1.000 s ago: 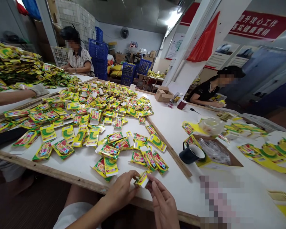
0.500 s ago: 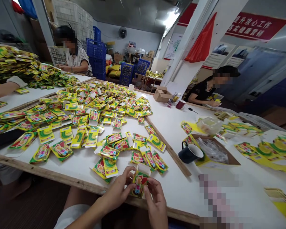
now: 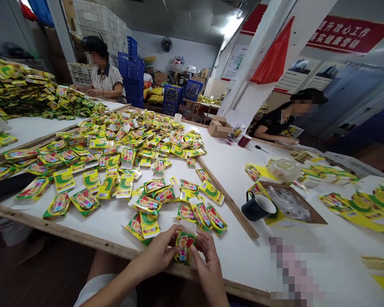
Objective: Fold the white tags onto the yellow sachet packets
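A small green and yellow candy box [image 3: 184,247] with a red picture and bright lettering is held between my two hands at the near table edge. My left hand [image 3: 162,252] grips its left side, fingers behind and thumb near the front. My right hand [image 3: 205,260] closes on its right side, thumb on the front face. A white flap stands up at the box's top. Just beyond my hands lie similar loose boxes [image 3: 149,224], some with white flaps sticking out.
A large pile of boxes [image 3: 137,132] covers the table's far left. A wooden strip [image 3: 230,200] divides the white tabletop [image 3: 243,260]. Right of it are a dark mug [image 3: 258,207], an open carton [image 3: 313,215] with plastic bags and flat yellow packaging [image 3: 365,204]. Co-workers sit at the far sides.
My fingers have shifted around the candy box, and its top flap looks less exposed. At the left, a co-worker's gloved hand has pulled back toward the frame edge.
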`<state>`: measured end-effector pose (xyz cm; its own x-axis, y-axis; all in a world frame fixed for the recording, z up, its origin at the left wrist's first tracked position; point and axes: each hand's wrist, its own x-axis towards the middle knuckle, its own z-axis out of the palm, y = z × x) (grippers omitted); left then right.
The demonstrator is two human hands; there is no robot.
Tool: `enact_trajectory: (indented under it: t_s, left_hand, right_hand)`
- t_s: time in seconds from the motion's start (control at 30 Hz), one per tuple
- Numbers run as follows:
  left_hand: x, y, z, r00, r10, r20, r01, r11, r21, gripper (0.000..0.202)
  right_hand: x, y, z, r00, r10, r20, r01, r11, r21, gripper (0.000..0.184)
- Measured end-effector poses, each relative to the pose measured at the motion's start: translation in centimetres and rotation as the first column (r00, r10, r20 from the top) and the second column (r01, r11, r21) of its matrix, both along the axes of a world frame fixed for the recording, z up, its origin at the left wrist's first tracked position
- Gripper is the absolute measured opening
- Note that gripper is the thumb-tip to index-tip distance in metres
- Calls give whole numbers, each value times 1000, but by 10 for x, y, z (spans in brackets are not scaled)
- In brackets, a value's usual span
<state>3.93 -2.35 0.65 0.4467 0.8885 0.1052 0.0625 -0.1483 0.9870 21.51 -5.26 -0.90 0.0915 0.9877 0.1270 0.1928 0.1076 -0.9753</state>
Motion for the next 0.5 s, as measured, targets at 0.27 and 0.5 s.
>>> enact_trajectory:
  t_s: [0.27,0.5]
  left_hand:
    - [17,8,6,986,168,7,-168,986,11,22]
    - [28,6,13,960,247,131,-251,968,16,20]
  right_hand:
    - [8,11,9,989,88,115,-95,994,54,26]
    - [4,21,-1,991,-130,19,127,984,123,21]
